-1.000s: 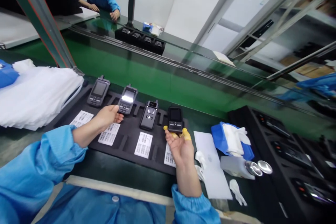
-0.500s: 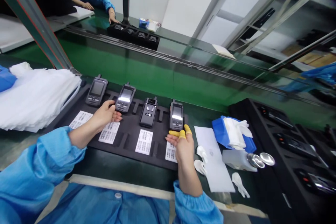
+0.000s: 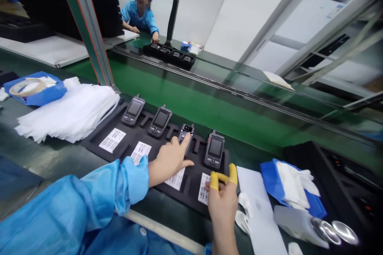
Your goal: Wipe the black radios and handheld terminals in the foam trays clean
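Observation:
Four-slot black foam tray [image 3: 187,185] lies in front of me, bearing several handheld radios with printed label sheets below them. My left hand [image 3: 170,155] reaches over the third radio [image 3: 189,148], which lies back side up. Its index finger points onto that radio and its thumb sticks out; whether the fingertip touches cannot be told. At the tray's right end, my right hand [image 3: 223,191], in yellow finger cots, curves with fingers apart beside a label sheet [image 3: 204,191]. Above it the fourth radio [image 3: 214,149] lies screen up, like the second radio [image 3: 160,121] and first radio [image 3: 133,110].
White sheets [image 3: 72,107] are piled at left beside a blue tray [image 3: 54,92] with a tape roll. At right are a white pad [image 3: 260,207], a blue box of white gloves or cloths [image 3: 271,179], and a bottle [image 3: 296,223]. A co-worker [image 3: 140,16] sits beyond the glass partition.
My left hand has moved right, from the second radio to the third, with its index finger now stretched out. My right hand stays near the fourth radio. The view has shifted left.

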Demonstrator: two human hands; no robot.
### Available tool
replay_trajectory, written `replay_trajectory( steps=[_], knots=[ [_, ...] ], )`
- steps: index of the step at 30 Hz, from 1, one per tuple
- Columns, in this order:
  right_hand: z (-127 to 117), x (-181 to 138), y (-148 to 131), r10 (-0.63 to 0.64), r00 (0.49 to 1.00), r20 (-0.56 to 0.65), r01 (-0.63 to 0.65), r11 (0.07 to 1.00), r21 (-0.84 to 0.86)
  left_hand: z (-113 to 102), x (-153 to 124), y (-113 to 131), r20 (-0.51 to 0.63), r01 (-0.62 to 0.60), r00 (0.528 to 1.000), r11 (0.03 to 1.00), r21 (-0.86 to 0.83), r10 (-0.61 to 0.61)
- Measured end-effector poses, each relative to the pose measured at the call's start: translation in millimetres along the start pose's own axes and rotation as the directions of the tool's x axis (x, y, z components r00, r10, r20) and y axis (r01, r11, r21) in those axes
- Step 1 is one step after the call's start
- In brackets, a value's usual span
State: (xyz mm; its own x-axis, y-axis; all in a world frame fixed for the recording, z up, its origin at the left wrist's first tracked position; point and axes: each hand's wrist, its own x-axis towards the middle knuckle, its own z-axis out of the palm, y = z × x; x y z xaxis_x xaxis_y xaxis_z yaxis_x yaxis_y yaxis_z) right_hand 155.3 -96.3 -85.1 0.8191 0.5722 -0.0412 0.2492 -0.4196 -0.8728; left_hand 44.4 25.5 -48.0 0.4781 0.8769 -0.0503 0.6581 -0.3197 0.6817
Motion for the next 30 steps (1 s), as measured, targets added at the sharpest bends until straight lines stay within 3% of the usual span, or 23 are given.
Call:
replay_trajectory(
  steps=[5, 8, 10, 13, 17, 21, 27, 30],
  knots=[
    [-10.1, -8.8, 6.6, -0.007, 1.0, -0.013, 0.007, 1.0, 0.014, -2.7, 13.0, -8.8, 0.019, 0.093, 0.996, 0.976, -0.198, -0.091],
    [-17.1, -13.4, 7.0, 0.004, 1.0, -0.031, -0.003, 0.999, 0.033, -13.6, 19.8, -15.4, 0.094, 0.167, 0.986, 0.871, -0.462, -0.139],
    [-19.8, -16.2, 5.9, -0.012, 0.999, -0.041, 0.015, 0.997, 0.077, -18.3, 27.3, -15.8, 0.197, 0.24, 0.97, 0.72, -0.651, -0.146],
    [-20.7, -18.2, 5.3, -0.056, 0.997, -0.044, 0.062, 0.988, 0.142, -17.8, 39.5, -10.7, 0.332, 0.343, 0.938, 0.42, -0.84, -0.1],
    [-22.9, -19.3, 7.8, -0.086, 0.993, -0.075, 0.096, 0.986, 0.135, -7.5, 46.6, -0.6, 0.417, 0.421, 0.907, 0.097, -0.902, -0.059],
    [-41.9, -18.3, 14.5, -0.115, 0.976, -0.184, 0.122, 0.992, 0.03, -0.3, 44.0, 4.9, 0.453, 0.447, 0.888, -0.089, -0.89, -0.077],
    [-109.2, -0.5, 33.9, -0.207, 0.861, -0.465, 0.093, 0.962, -0.256, -5.0, 42.5, 3.8, 0.516, 0.489, 0.842, -0.179, -0.854, -0.158],
    [-136.0, 6.0, 45.2, -0.235, 0.872, -0.43, 0.026, 0.899, -0.437, -7.3, 47.0, 2.3, 0.485, 0.481, 0.827, -0.089, -0.872, -0.285]
  ],
)
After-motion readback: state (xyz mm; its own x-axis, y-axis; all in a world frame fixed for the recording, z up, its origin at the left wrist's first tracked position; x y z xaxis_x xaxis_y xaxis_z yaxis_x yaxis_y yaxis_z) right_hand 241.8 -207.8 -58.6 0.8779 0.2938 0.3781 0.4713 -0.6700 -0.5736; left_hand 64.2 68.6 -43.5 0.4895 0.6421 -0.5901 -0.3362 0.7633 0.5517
